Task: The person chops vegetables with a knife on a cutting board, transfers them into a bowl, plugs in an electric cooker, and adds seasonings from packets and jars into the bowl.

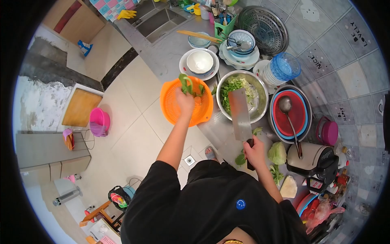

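My left hand [185,101] is closed on some green leaves [186,84] over the orange colander [167,106], at the counter's edge. In my right hand [254,151] is the handle of a cleaver [240,114]. Its wide blade lies over the right part of the counter and overlaps the near rim of a steel bowl [263,106]. Chopped greens [232,90] and paler pieces fill part of that bowl. Loose leaves [240,159] lie beside my right hand, with a cabbage piece [277,153] to their right.
White bowls [200,62] stand behind the colander. Stacked dishes [243,57], a red basin [290,116] with a ladle and a rice cooker [309,159] line the wall side. A sink [160,24] is at the back; a pink bucket [99,122] stands at the left.
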Available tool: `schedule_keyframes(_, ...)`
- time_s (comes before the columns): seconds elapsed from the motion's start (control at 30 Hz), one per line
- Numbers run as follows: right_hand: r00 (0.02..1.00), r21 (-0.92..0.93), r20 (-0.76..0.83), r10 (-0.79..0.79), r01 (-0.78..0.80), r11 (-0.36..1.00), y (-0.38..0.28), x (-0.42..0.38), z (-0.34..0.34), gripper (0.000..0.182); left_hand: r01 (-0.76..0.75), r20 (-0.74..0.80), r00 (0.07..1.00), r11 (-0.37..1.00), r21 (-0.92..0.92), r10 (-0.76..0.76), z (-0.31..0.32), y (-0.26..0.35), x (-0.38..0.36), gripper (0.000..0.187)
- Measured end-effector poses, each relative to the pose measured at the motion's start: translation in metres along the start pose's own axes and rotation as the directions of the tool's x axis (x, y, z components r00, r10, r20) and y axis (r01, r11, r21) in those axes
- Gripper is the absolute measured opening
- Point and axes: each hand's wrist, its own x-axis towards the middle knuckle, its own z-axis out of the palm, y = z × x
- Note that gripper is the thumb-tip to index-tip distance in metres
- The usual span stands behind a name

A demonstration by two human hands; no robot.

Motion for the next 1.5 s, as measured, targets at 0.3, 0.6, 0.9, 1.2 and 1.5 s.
schedule_keyframes(0.3, 0.999, -0.013, 0.035, 0.038, -0.037, 0.999, 0.001, 0.0, 0.011, 0.014, 0.053, 0.33, 0.932, 0.958, 0.283, -0.149, 0.039, -0.013, -0.003, 0.06)
schedule_keyframes(0.6, 0.998, 0.009, 0.051, 0.034, -0.034, 0.999, 0.01, 0.001, 0.014, 0.014, 0.11, 0.188, 0.963, 0.918, 0.381, -0.194, 0.042, -0.011, 0.0, 0.041)
schedule_keyframes(0.9, 1.0, 0.047, -0.011, 0.029, -0.029, 0.999, 0.012, -0.011, 0.0, 0.018, -0.032, 0.213, 0.975, 0.989, -0.143, 0.063, 0.022, 0.025, 0.001, 0.031)
schedule_keyframes(1.2, 0.985, -0.029, -0.173, 0.019, -0.025, 0.999, 0.04, -0.048, -0.054, 0.018, -0.008, 0.786, 0.611, 0.993, -0.12, 0.1, 0.031, 0.068, -0.178, 0.035)
schedule_keyframes(1.5, 0.95, 0.143, -0.3, 0.092, -0.051, 0.988, 0.078, -0.078, -0.08, 0.019, -0.372, 0.924, 0.361, 0.928, 0.017, 0.127, 0.072, 0.039, -0.265, 0.073)
